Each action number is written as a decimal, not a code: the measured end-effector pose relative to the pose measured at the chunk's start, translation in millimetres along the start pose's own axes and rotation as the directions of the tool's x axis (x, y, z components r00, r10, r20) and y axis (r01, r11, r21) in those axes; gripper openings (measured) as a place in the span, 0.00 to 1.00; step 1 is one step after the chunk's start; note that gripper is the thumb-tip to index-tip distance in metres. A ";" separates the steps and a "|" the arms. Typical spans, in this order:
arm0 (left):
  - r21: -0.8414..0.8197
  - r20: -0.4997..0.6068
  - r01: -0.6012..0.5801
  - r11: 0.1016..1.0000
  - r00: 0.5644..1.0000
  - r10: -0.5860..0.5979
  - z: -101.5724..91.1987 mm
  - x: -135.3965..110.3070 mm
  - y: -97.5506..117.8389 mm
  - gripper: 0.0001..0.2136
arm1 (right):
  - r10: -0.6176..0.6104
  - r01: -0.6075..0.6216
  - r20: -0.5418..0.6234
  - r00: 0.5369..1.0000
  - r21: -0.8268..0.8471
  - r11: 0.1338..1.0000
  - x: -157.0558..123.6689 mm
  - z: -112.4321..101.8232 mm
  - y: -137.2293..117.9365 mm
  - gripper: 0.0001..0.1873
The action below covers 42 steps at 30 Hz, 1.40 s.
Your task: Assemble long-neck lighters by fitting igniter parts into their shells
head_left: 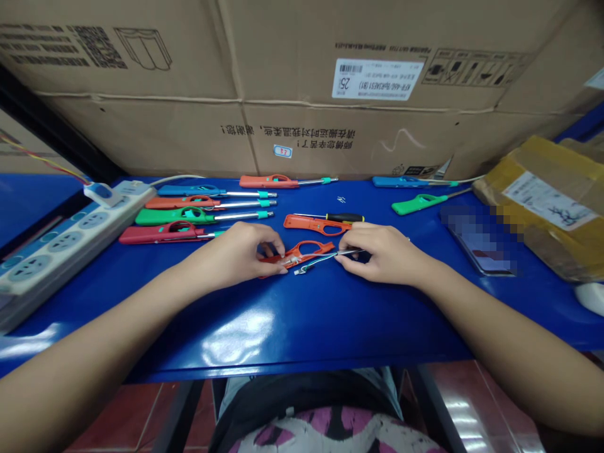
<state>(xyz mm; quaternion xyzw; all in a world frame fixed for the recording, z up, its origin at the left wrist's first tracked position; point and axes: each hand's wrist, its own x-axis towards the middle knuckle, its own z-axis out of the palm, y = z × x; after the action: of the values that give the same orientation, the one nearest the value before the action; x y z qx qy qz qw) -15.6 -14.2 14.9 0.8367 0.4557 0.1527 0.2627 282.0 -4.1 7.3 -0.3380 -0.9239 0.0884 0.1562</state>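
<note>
My left hand (245,247) pinches the handle end of an orange lighter casing half (315,248), which lies inner side up with a clear part inside. My right hand (380,253) has thumb and fingers closed on a thin metal lighter tube (353,252), mostly hidden by the fingers. Thin wires (323,259) run from it toward the left, one ending in a small igniter piece (300,270) just below the casing half. Behind my hands lies a second orange casing half (306,223), beside a screwdriver (346,218) with a black and yellow handle.
Several long-necked lighters, including a green one (172,216), lie at the left beside a power strip (70,242). A blue lighter (401,182) and a green lighter (418,204) lie back right, near a phone (481,242) and a taped box (542,201). A large carton (292,75) stands behind.
</note>
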 end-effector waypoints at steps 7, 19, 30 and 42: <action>0.005 -0.026 -0.063 0.998 0.998 0.063 2.3 1.9 -1.8 0.12 | 0.000 0.000 -0.003 1.000 0.008 1.000 -0.7 -0.6 -0.3 0.08; 0.073 -0.019 -0.052 0.996 0.998 0.053 1.6 0.2 2.4 0.10 | -0.001 0.001 -0.008 1.000 0.001 1.000 -0.6 -1.2 0.1 0.09; 0.079 -0.054 0.080 0.994 0.996 -0.076 -3.7 -1.6 5.5 0.11 | -0.005 0.005 -0.015 1.000 -0.003 1.000 -0.8 0.9 0.3 0.10; 0.081 0.002 0.002 0.997 1.000 -0.003 -0.4 -2.3 1.1 0.14 | -0.016 0.016 0.006 1.000 0.010 1.000 -0.9 2.9 -3.3 0.08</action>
<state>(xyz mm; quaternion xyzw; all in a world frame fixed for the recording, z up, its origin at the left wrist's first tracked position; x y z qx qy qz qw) -16.2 -16.5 15.9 0.8462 0.4624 0.1329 0.2290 279.7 -7.2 5.3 -0.3294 -0.9266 0.0929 0.1560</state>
